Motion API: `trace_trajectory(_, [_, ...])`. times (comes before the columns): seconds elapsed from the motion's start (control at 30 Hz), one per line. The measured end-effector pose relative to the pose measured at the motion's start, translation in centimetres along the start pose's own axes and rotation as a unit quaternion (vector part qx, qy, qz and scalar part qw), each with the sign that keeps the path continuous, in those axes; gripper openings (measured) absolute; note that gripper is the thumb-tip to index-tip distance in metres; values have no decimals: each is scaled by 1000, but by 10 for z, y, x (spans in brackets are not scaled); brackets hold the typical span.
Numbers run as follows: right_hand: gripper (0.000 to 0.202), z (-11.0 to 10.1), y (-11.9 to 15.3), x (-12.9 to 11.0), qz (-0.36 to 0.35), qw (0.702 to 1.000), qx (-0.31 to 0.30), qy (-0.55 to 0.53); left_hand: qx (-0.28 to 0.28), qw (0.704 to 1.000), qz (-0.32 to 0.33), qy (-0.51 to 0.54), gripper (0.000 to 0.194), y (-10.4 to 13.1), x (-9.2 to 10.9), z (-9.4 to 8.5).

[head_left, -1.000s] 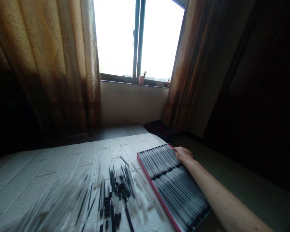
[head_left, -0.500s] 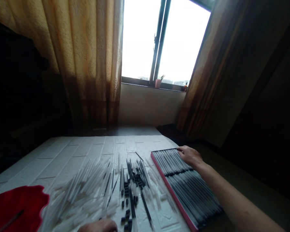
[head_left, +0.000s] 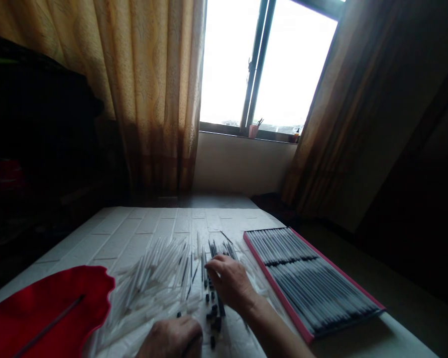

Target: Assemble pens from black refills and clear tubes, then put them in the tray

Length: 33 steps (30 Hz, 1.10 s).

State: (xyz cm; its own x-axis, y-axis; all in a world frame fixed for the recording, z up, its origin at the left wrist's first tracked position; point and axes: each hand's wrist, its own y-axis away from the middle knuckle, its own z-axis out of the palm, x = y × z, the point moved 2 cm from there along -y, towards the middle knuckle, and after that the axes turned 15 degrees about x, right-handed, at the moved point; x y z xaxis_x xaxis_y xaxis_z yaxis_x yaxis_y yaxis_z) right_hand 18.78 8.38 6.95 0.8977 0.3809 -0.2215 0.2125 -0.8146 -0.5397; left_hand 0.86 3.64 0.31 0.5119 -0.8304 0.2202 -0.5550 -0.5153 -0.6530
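Observation:
My right hand (head_left: 231, 282) reaches down over the middle of the table, fingers bent together above the pile of small black caps (head_left: 213, 313) and dark thin rods (head_left: 224, 244); its fingertips are partly hidden. At the bottom edge my left hand (head_left: 171, 339) is curled, and what its fingers hold cannot be made out. A black cap (head_left: 178, 314) shows just above its knuckles. Clear plastic tubes (head_left: 160, 263) lie heaped left of the caps. To the right, a shallow pink-edged box (head_left: 256, 251) holds two rows of clear pens with dark ends (head_left: 321, 293).
A red scalloped dish (head_left: 59, 298) with a thin dark rod (head_left: 48, 325) in it stands at the left. The white brick-patterned tabletop (head_left: 145, 223) stretches toward the window. On the sill stands a pink cup (head_left: 253, 131). Curtains (head_left: 153, 99) hang beside the window.
My right hand has left the far edge of the pen box and moved left to the black caps. My left hand shows more fully. The view has shifted slightly left.

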Motion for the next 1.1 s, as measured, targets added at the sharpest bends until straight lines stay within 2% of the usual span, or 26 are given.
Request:
trace_trajectory(0.17, [17, 21, 8, -23, -51, 997, -51, -13, 46, 998, 43, -24, 18, 11, -9, 20])
trace_trajectory(0.33, [21, 31, 0, -37, -154, 984, -87, 36, 93, 992, 60, -55, 26, 20, -15, 37])
trace_trajectory(0.5, [10, 23, -16, -51, -252, 955, -132, 85, 100, 991, 69, -59, 16, 22, -14, 37])
trace_trajectory(0.6, [11, 18, -21, -56, -291, 940, -145, 99, 101, 991, 67, -60, 14, 21, -12, 36])
trace_trajectory(0.77, [11, 14, -20, -48, -347, 923, -141, 88, 106, 990, 63, -68, 13, 19, -11, 35])
trace_trajectory(0.87, [10, 7, -15, -38, -303, 950, -74, 24, 105, 990, 65, -67, 13, 17, -9, 32])
trace_trajectory(0.97, [8, -4, -5, -28, -178, 976, 24, -124, 94, 992, 64, -53, 14, 12, -5, 24])
trace_trajectory(1.1, [8, -13, 15, -20, -22, 951, 115, -288, 64, 997, 34, -23, 16, 2, 2, 3])
